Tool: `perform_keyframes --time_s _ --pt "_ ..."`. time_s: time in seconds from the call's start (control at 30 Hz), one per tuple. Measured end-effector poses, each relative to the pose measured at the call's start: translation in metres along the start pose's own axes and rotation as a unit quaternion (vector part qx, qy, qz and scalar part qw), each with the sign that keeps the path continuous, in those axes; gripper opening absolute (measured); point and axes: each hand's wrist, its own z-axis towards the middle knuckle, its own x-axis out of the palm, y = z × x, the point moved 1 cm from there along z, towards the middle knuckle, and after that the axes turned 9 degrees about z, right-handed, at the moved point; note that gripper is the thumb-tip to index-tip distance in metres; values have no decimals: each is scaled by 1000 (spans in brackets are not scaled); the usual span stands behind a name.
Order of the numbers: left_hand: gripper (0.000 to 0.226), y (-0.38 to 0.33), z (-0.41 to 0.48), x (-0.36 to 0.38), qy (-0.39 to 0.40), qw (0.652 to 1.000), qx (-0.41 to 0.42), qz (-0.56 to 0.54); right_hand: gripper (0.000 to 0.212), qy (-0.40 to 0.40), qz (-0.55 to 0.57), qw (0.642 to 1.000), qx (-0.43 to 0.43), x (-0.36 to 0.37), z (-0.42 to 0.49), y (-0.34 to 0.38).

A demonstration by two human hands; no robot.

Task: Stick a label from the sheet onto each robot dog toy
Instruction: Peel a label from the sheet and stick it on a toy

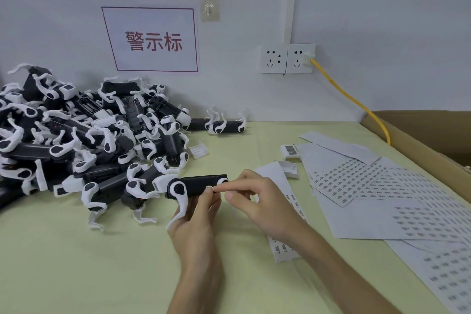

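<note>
A black-and-white robot dog toy (196, 186) is gripped from below by my left hand (196, 219), just above the yellow-green table. My right hand (257, 199) reaches in from the right, and its fingertips pinch a small white label (209, 188) against the toy's black body near my left thumb. Label sheets (369, 183) lie fanned out to the right. One narrow strip of labels (280, 247) lies partly under my right forearm. A big heap of robot dog toys (84, 140) fills the left of the table.
One toy (226, 125) lies alone by the wall. Small white plastic covers (200, 150) and a barcoded white part (290, 151) lie near the sheets. A cardboard box (420, 140) stands at the right edge. A yellow cable (356, 104) runs from the wall socket.
</note>
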Motion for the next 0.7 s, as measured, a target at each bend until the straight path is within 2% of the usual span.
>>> perform_keyframes --time_s 0.5,0.57,0.7 --pt "12 1 -1 3 -38 999 0 27 25 -16 0 1000 5 0 1 0" --pt "11 0 0 2 -43 999 4 24 24 -38 3 999 -6 -2 3 -1" --pt "9 -3 -1 2 -41 999 2 16 25 -131 37 990 -19 -18 5 -4"
